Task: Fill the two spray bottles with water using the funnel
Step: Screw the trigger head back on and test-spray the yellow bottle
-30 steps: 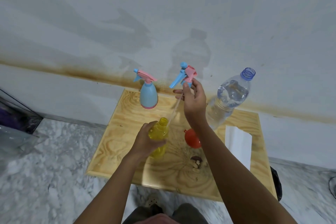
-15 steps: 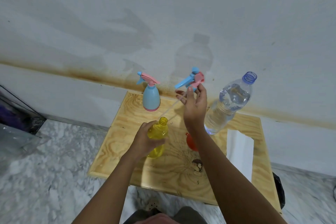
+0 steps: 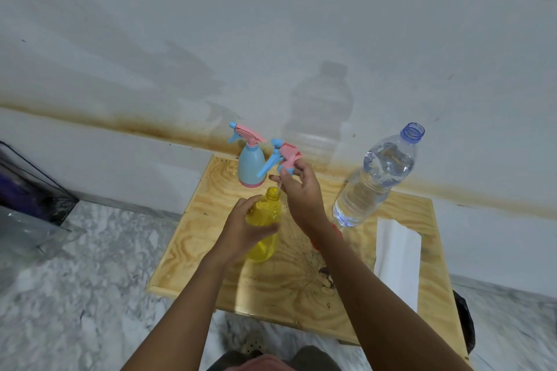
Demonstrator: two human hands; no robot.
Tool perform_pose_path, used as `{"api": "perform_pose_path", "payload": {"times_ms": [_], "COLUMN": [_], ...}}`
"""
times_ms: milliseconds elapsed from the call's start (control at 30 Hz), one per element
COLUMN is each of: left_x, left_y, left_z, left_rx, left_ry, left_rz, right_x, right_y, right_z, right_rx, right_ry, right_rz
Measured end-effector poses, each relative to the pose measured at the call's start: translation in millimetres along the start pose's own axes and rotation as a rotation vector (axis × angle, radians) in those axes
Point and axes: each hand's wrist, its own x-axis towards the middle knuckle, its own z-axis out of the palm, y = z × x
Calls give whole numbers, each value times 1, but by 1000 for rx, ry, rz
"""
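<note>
My left hand (image 3: 241, 230) grips the yellow spray bottle (image 3: 265, 238), which stands on the wooden board (image 3: 289, 289) with its neck open. Just above that neck my right hand (image 3: 300, 187) pinches the pink and blue spray head (image 3: 284, 156), its thin tube reaching down to the bottle's mouth. A blue spray bottle (image 3: 250, 167) with its head on stands at the board's back edge. The red funnel (image 3: 334, 235) lies mostly hidden behind my right forearm. An uncapped clear water bottle (image 3: 376, 178) stands at the back right.
A white folded cloth or paper (image 3: 398, 256) lies on the right side of the board. The wall is close behind the board. Marble floor surrounds it, with a dark bag (image 3: 27, 190) at the far left.
My right hand has lowered the spray head from high above down to the yellow bottle's mouth, its tube now at the neck. My left hand kept hold of the bottle.
</note>
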Motion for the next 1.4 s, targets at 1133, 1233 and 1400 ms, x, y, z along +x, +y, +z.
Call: {"api": "perform_pose_path", "payload": {"times_ms": [1133,1233,1400], "left_x": [9,9,6], "left_y": [55,58,64], "left_z": [-10,-11,-11], "left_rx": [-202,-214,-234], "left_ry": [-15,-14,-37], "left_rz": [154,160,181], "right_x": [-11,-13,-21], "right_y": [-28,-30,-35], "right_z": [-11,-6,3], "right_rx": [29,-31,-28], "right_ry": [-108,-45,-49], "right_rz": [30,-18,-18]}}
